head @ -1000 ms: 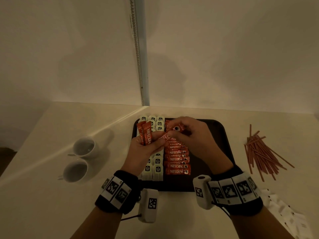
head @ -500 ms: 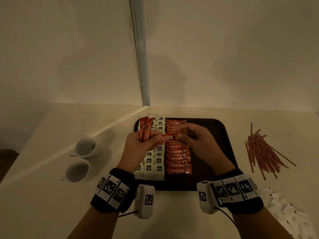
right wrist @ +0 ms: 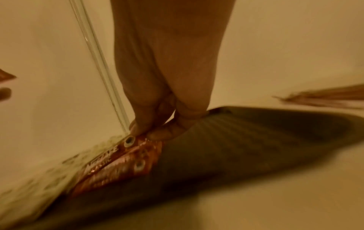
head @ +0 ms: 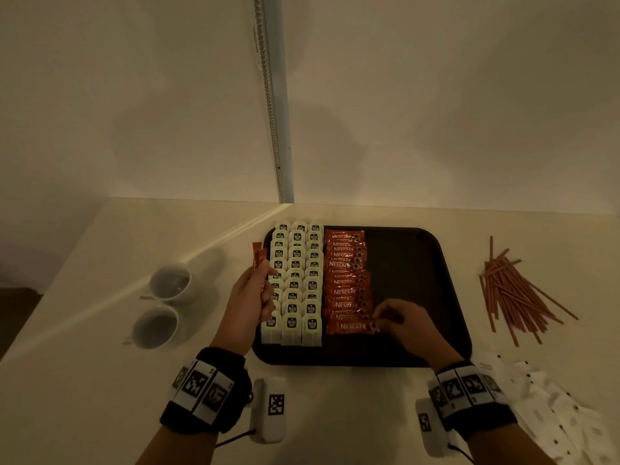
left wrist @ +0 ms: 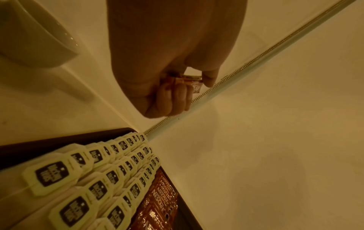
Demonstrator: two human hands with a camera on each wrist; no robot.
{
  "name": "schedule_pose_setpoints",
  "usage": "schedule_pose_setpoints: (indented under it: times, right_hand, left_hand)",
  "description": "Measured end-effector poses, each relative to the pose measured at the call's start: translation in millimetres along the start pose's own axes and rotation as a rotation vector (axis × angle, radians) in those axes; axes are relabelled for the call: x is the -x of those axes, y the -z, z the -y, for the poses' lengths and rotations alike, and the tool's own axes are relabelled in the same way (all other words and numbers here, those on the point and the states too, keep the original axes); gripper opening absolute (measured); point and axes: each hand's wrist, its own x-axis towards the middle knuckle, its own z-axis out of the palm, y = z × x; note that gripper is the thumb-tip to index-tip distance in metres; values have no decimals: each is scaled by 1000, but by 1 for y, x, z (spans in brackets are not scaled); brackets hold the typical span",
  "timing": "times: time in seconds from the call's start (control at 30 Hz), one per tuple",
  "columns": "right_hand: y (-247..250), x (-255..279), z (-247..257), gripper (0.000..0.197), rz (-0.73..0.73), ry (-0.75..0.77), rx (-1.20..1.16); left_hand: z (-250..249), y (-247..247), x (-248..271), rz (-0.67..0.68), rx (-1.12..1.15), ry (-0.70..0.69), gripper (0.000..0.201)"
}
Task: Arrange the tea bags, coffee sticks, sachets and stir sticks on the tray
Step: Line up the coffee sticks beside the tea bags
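Observation:
A dark tray (head: 419,263) holds three columns of white tea bags (head: 295,283) (left wrist: 82,183) and a column of red coffee sticks (head: 347,283). My left hand (head: 250,297) (left wrist: 173,87) hovers at the tray's left edge and grips two spare coffee sticks (head: 258,260) (left wrist: 189,79) upright. My right hand (head: 399,322) (right wrist: 157,129) is low over the tray's near part and pinches the right end of the nearest coffee stick (head: 350,327) (right wrist: 118,157), which lies at the front of the column.
Two white cups (head: 164,303) stand left of the tray. A heap of brown stir sticks (head: 513,290) lies to its right, and white sachets (head: 553,407) lie at the near right. The tray's right half is bare. Walls meet behind the table.
My right hand carried one coffee stick from mid-air down to the near end of the column. The left hand drew left with the spare sticks.

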Motion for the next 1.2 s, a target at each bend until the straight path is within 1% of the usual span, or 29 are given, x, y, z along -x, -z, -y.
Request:
schedule_pose_setpoints:
  times: [0.07,0.13,0.27,0.37,0.47,0.7,0.9,1.0,1.1,1.2]
  right_hand:
    - [-10,1,-13,15,13,-43,-77]
    - [-18,0,-23,15,6,-63,-105]
    - [-29,-4,-36,16,-74,-76,-104]
    - [-34,-5,-37,19,-132,-62,-67]
    - [-39,-6,-34,21,-143,-45,-56]
    - [-42,-7,-35,17,-136,-43,37]
    - [-42,-8,-35,20,-144,-49,101]
    - [-42,-10,-36,17,-156,-59,113]
    - [-41,-10,-37,14,-168,-65,109]
    - [-36,-10,-30,12,-195,-77,97]
  left_hand:
    - [0,2,2,1,9,30,32]
    - [0,4,3,-2,16,45,30]
    - [2,6,5,13,36,77,23]
    - [3,6,5,28,39,106,19]
    - [4,6,6,38,4,117,16]
    - [0,2,11,49,-113,117,11]
    - [1,1,15,71,-244,56,13]
    - [1,-2,14,53,-220,39,13]
    - [-1,-6,10,41,-153,59,12]
    - [-3,-8,6,67,-130,54,17]
